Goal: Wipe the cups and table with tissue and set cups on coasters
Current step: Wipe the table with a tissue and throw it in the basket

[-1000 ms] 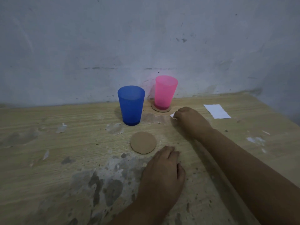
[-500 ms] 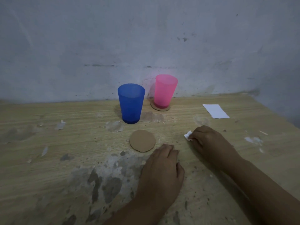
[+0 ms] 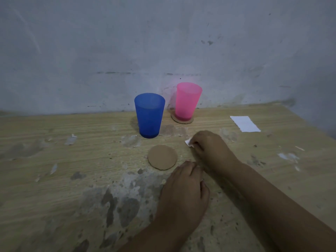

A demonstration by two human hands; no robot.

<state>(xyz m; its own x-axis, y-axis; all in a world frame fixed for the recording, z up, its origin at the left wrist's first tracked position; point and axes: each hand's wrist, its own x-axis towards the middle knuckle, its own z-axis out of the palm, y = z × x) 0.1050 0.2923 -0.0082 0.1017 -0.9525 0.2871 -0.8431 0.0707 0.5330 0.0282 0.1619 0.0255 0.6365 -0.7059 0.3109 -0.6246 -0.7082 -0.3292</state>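
My right grip [image 3: 207, 148] pinches a small wad of tissue [image 3: 189, 143] against the tabletop [image 3: 72, 188], just right of the bare coaster [image 3: 162, 157]. My left hand [image 3: 183, 193] rests flat, fingers relaxed, just near-side of that coaster. A wide sweep leftward could shove the coaster or tip the blue cup [image 3: 149, 115] behind it. The pink cup [image 3: 187, 101] stands on its own coaster farther back. Open room lies right of the coaster, toward the paper sheet [image 3: 244, 124] and the tabletop's edge.
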